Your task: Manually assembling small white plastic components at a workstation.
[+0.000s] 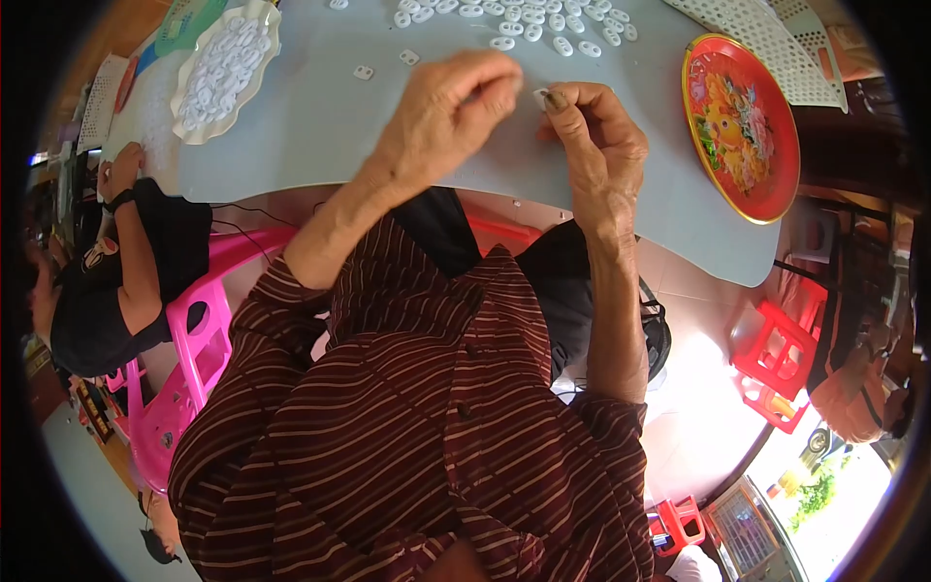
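A small white plastic piece (541,96) sits at upper centre, pinched between the thumb and fingers of the right hand (593,136). Just left of it, the left hand (448,114) is curled and slightly blurred; whether it grips anything cannot be told. Many loose white ovals (532,32) lie across the top of the grey table (301,126). A white dish (260,70) heaped with similar pieces is at upper left; a red round tray (784,145) with a gold rim, upper right.
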`<state>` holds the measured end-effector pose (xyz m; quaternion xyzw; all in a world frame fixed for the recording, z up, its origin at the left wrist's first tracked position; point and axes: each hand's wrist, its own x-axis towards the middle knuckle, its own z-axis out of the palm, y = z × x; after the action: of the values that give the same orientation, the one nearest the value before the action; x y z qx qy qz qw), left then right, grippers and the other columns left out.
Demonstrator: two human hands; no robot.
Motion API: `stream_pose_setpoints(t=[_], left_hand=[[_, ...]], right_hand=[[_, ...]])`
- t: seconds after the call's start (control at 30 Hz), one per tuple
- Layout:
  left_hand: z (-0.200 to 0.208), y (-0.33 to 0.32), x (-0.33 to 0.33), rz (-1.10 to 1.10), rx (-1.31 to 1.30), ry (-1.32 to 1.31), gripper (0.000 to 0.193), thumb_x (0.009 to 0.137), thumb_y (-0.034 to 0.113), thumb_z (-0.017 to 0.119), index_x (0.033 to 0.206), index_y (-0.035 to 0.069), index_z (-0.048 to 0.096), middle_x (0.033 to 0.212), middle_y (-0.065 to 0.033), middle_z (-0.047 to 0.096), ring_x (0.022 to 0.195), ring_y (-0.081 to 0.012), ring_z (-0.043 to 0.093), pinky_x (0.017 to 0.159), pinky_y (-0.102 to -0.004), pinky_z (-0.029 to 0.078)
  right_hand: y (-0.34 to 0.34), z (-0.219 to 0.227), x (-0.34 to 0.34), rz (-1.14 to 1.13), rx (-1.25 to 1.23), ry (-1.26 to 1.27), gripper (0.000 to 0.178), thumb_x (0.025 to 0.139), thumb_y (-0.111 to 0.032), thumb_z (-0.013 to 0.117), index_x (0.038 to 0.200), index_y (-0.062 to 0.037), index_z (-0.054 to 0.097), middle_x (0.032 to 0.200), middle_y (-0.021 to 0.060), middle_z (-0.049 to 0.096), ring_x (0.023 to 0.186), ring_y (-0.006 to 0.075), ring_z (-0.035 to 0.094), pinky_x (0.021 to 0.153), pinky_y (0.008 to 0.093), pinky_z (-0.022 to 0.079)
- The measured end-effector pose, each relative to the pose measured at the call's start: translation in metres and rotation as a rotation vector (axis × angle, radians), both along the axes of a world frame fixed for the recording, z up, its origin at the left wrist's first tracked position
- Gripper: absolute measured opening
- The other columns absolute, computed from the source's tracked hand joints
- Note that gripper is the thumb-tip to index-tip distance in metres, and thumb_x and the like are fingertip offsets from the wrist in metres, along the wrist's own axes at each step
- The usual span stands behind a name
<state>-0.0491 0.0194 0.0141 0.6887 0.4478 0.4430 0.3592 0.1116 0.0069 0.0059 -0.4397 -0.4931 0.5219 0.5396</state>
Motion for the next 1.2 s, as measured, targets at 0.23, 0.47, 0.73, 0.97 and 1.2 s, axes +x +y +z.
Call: stream_pose_setpoints(t=[0.23, 0.47, 0.73, 0.97, 1.2], left_hand=[[0.006, 0.045, -0.014, 0.059, 0.320, 0.628, 0.013, 0.080, 0.004, 0.060, 0.093, 0.003, 0.059, 0.077, -0.0091, 0.052, 0.079, -0.0260, 0.052, 0.070, -0.0364, 0.044], [-0.015, 0.061, -0.022, -0.032, 0.349, 0.562, 0.009, 0.084, 0.006, 0.057, 0.092, 0.002, 0.059, 0.080, -0.0086, 0.055, 0.077, -0.0222, 0.054, 0.070, -0.0320, 0.044], [0.018, 0.033, -0.010, -0.208, -0.405, -0.050, 0.022, 0.093, 0.019, 0.050, 0.099, 0.000, 0.062, 0.081, 0.0004, 0.055, 0.076, -0.0085, 0.052, 0.069, -0.0226, 0.042], [0.024, 0.036, -0.008, -0.313, -0.435, -0.078, 0.023, 0.092, 0.018, 0.051, 0.100, -0.002, 0.060, 0.084, -0.0022, 0.055, 0.077, -0.0095, 0.051, 0.071, -0.0223, 0.042], [0.014, 0.040, -0.008, -0.337, -0.562, -0.286, 0.025, 0.092, 0.017, 0.053, 0.104, -0.004, 0.060, 0.085, -0.0037, 0.055, 0.077, -0.0121, 0.052, 0.073, -0.0260, 0.044]], right_hand=[[-0.001, 0.000, 0.000, 0.024, -0.079, 0.162, 0.011, 0.089, -0.009, 0.059, 0.092, 0.0021, 0.058, 0.078, 0.0043, 0.061, 0.066, 0.0087, 0.054, 0.063, 0.0213, 0.045], [0.000, -0.006, 0.001, -0.026, 0.007, 0.127, 0.010, 0.087, -0.004, 0.061, 0.094, 0.0023, 0.060, 0.079, 0.0011, 0.058, 0.068, 0.0067, 0.052, 0.065, 0.0203, 0.044], [0.001, -0.010, 0.000, -0.013, 0.058, 0.183, 0.011, 0.083, 0.001, 0.064, 0.093, -0.0001, 0.060, 0.081, -0.0009, 0.057, 0.071, 0.0056, 0.052, 0.066, 0.0196, 0.044], [0.002, -0.009, 0.000, 0.007, 0.065, 0.180, 0.016, 0.083, 0.001, 0.065, 0.097, -0.0016, 0.058, 0.083, -0.0009, 0.057, 0.072, 0.0056, 0.052, 0.065, 0.0195, 0.044], [0.000, -0.006, 0.001, 0.018, 0.027, 0.182, 0.021, 0.083, 0.000, 0.065, 0.102, -0.0007, 0.056, 0.083, 0.0002, 0.057, 0.073, 0.0067, 0.053, 0.066, 0.0204, 0.045]])
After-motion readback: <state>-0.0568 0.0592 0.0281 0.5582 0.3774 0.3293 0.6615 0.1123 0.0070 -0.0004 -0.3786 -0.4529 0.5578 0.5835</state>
